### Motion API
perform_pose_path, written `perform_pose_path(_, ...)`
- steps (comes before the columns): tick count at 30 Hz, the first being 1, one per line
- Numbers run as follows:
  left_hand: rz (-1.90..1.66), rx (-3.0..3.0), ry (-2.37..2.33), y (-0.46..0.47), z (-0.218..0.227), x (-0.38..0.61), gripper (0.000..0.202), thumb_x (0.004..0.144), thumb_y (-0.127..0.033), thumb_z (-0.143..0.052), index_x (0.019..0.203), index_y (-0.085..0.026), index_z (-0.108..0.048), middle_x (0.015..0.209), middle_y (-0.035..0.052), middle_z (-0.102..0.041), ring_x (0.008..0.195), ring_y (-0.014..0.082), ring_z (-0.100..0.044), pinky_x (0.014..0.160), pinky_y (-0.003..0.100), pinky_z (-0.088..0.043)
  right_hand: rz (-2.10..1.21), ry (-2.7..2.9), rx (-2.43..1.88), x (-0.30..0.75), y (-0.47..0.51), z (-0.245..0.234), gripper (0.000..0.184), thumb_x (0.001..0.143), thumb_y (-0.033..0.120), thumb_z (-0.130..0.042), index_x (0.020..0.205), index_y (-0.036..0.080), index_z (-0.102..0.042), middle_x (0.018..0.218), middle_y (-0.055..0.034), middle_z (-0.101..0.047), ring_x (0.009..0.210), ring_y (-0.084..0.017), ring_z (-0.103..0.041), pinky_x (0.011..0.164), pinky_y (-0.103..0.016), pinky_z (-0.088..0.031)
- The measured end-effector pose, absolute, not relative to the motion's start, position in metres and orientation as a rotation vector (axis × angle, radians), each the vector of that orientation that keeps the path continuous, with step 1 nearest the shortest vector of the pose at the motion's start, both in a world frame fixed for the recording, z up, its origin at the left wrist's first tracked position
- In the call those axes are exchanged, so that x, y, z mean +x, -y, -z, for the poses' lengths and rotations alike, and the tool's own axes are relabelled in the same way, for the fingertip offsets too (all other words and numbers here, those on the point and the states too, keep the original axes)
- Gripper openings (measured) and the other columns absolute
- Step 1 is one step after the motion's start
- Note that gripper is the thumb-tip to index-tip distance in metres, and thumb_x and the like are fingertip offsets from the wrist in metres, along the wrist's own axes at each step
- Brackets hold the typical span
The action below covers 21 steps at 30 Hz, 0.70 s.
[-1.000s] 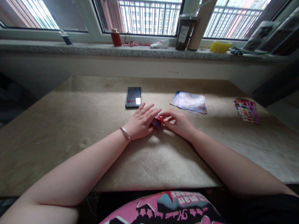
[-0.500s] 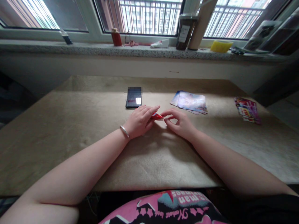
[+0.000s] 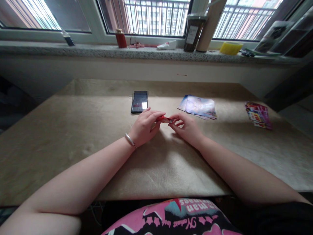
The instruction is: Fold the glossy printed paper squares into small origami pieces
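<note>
A small folded piece of red printed paper (image 3: 164,119) is held just above the beige table (image 3: 73,130), pinched from both sides. My left hand (image 3: 144,127), with a silver bangle at the wrist, grips its left end with curled fingers. My right hand (image 3: 184,127) pinches its right end between thumb and fingertips. Most of the paper is hidden between my fingers.
A dark phone (image 3: 139,102) lies just beyond my left hand. A stack of glossy printed sheets (image 3: 198,107) lies to the right, and another colourful stack (image 3: 258,115) sits near the right edge. The windowsill holds a red lighter (image 3: 121,38), a dark jar (image 3: 193,34) and a yellow object (image 3: 230,48).
The folded red paper was pressed flat on the table under my left fingers; both hands have now lifted it slightly and pinch it between them.
</note>
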State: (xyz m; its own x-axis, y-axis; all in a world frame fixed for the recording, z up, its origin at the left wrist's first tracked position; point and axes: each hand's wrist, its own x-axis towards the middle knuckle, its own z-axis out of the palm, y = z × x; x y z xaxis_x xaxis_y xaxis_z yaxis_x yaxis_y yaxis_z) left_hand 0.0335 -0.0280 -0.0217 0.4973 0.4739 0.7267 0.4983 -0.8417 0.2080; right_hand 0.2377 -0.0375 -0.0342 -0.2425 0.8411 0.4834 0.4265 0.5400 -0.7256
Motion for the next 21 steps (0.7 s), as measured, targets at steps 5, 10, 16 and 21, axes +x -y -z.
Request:
perform_pose_path(5,1.338,-2.616,0.892,0.028,0.021,0.033,0.025,0.086,-0.017,-0.054,0.11,-0.022,-0.058,0.114,0.006,-0.064,0.108,0.0174,-0.059,0.107,0.043,-0.033,-0.382,1.852,-0.947,0.24,0.041,0.027,0.011,0.082,0.025,-0.062,0.092,0.024,-0.064,0.088,-0.0019,-0.062,0.082,-0.014,-0.061,0.059,-0.024,-0.056)
perform_pose_path(10,1.429,-2.615,0.903,0.026,0.023,0.033,0.023,0.085,-0.021,-0.06,0.108,-0.021,-0.061,0.112,0.0069,-0.063,0.103,0.0177,-0.059,0.095,0.038,-0.046,-0.316,1.854,-0.831,0.239,0.046,0.021,0.014,0.082,0.024,-0.063,0.095,0.026,-0.065,0.101,-0.004,-0.062,0.092,-0.016,-0.06,0.059,-0.024,-0.057)
perform_pose_path(16,1.529,-2.687,0.87,0.026,0.023,0.034,0.023,0.084,-0.018,-0.061,0.107,-0.019,-0.061,0.108,0.0073,-0.063,0.099,0.0166,-0.06,0.088,0.034,-0.051,-0.214,1.891,-0.797,0.239,0.046,0.021,0.016,0.083,0.022,-0.063,0.098,0.027,-0.067,0.101,-0.0046,-0.065,0.094,-0.017,-0.06,0.065,-0.03,-0.056)
perform_pose_path(21,1.59,-2.752,0.772,0.028,0.02,0.035,0.023,0.083,-0.016,-0.063,0.105,-0.02,-0.062,0.106,0.0065,-0.063,0.098,0.0154,-0.06,0.087,0.033,-0.052,-0.149,1.909,-0.804,0.24,0.044,0.022,0.015,0.083,0.021,-0.062,0.096,0.027,-0.067,0.099,-0.0043,-0.066,0.093,-0.018,-0.061,0.075,-0.035,-0.055)
